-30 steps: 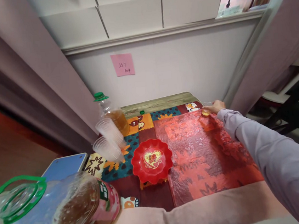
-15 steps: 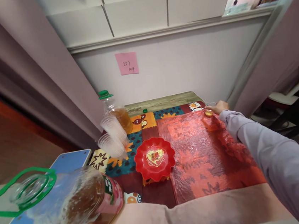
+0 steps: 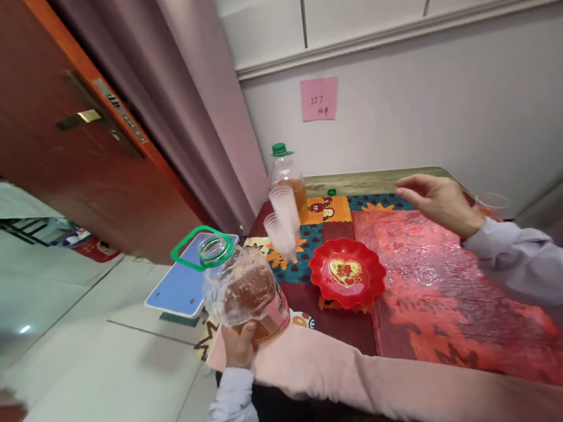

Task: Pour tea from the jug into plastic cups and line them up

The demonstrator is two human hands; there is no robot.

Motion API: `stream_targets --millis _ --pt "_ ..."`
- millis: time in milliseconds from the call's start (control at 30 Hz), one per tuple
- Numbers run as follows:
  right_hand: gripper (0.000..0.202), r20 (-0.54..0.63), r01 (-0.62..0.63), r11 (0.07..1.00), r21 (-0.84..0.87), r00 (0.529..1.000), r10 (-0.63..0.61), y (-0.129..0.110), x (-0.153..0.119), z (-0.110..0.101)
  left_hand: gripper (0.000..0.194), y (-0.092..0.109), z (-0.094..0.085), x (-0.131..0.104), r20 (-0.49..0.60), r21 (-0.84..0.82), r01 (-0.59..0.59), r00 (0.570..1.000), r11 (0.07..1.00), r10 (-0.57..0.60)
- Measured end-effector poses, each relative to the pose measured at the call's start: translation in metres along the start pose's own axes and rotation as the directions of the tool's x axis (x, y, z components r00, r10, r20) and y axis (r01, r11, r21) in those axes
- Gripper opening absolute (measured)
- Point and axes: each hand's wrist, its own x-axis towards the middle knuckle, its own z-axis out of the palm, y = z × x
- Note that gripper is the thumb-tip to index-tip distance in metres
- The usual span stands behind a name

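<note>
A counter wears a patchwork-print cloth and, beneath the bent fingers of the right hand, a glossy, wrinkled red sheet; those fingers hold nothing, thumb slightly parted from the rest. The fingers of the left hand are clamped on the lower side of an uncapped, green-handled clear plastic jug of brown liquid, its pink label unreadable. Beyond them stands a second jug, green-topped and amber-filled. Between the two hands' fingers sits a scalloped red dish marked with a gold heart; nearer the left fingers are two stacks of nested clear cups. Beyond both sets of fingers, a square pink note reads "357" by hand, with smaller characters below; a small green cap lies left of the right fingers.
</note>
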Motion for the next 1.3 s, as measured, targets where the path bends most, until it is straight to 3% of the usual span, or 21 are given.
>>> stream_targets --millis 100,200,367,533,800,933,1033,1100,1200,1300 --pt "0.015 0.113 0.305 0.951 0.044 0.945 -0.308 -0.067 -0.01 0.049 0.074 0.01 0.002 0.001 0.039 -0.032 0.014 0.999 0.999 -0.013" --pt "0.013 0.259 0.47 0.882 0.041 0.848 -0.463 -0.119 -0.012 0.095 0.071 0.02 0.004 0.003 0.032 -0.035 -0.001 0.999 0.999 0.002" --pt "0.025 0.514 0.551 0.829 -0.094 0.74 -0.434 -0.165 -0.005 0.154 0.074 0.027 0.005 0.003 0.065 -0.034 -0.025 0.998 0.999 0.027" --pt "0.025 0.624 0.586 0.782 -0.213 0.698 -0.353 -0.175 0.001 0.177 0.081 0.028 0.007 0.0 0.091 -0.037 -0.028 0.995 0.999 0.031" --pt "0.015 0.586 0.604 0.783 -0.149 0.692 -0.422 -0.169 0.009 0.183 0.089 0.029 0.007 0.0 0.113 -0.054 -0.012 0.993 0.998 0.018" --pt "0.005 0.533 0.58 0.804 -0.133 0.726 -0.435 -0.165 0.013 0.188 0.092 0.029 0.007 0.0 0.122 -0.053 -0.01 0.992 0.999 0.016" --pt "0.003 0.425 0.56 0.825 -0.07 0.765 -0.483 -0.168 0.017 0.184 0.093 0.029 0.007 0.0 0.114 -0.052 -0.011 0.993 0.999 0.017" --pt "0.008 0.294 0.562 0.827 0.0 0.79 -0.538 -0.172 0.017 0.17 0.092 0.029 0.007 0.0 0.108 -0.044 -0.006 0.994 0.999 0.01" --pt "0.011 0.129 0.565 0.825 0.021 0.816 -0.563 -0.172 0.007 0.131 0.088 0.028 0.007 0.0 0.1 -0.044 0.005 0.995 0.999 -0.001" --pt "0.014 0.065 0.53 0.847 -0.044 0.847 -0.527 -0.15 -0.021 0.092 0.085 0.028 0.007 0.002 0.094 -0.056 0.003 0.996 0.998 0.002"
